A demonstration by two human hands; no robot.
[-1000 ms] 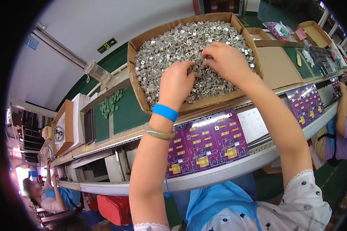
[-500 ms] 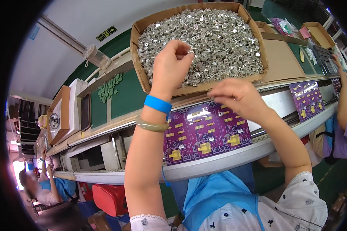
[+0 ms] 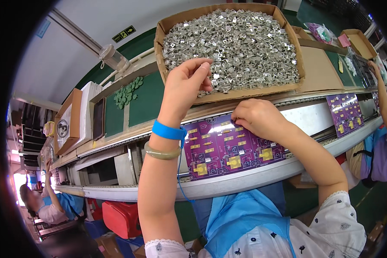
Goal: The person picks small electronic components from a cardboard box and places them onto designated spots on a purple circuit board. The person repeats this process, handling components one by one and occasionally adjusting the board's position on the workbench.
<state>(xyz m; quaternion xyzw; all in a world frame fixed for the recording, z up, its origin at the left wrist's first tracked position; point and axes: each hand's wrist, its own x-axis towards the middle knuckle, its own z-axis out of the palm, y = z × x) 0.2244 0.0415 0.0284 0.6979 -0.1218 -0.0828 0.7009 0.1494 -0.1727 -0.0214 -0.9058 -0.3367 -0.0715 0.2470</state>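
Note:
My left hand (image 3: 185, 88) hovers over the near left side of a cardboard box (image 3: 258, 91) heaped with small shiny metal clips (image 3: 232, 47). Its thumb and index finger pinch what looks like one small clip, mostly lost against the heap. A purple circuit board (image 3: 219, 150) with yellow and white parts lies on the line in front of me. My right hand (image 3: 260, 119) is over the board's far edge, fingertips closed together down at its surface. Whatever those fingers grip is hidden under them.
The board lies between metal conveyor rails (image 3: 253, 175). Green discs (image 3: 127, 92) lie on the green bench at left, beside an open carton (image 3: 73, 122). Another purple board (image 3: 345, 115) is farther right, near a co-worker's arm (image 3: 385, 92). Another person (image 3: 51, 202) works at far left.
My right hand has come down onto the board's far edge. My left hand has moved left and nearer to me over the box. The whole view has shifted slightly.

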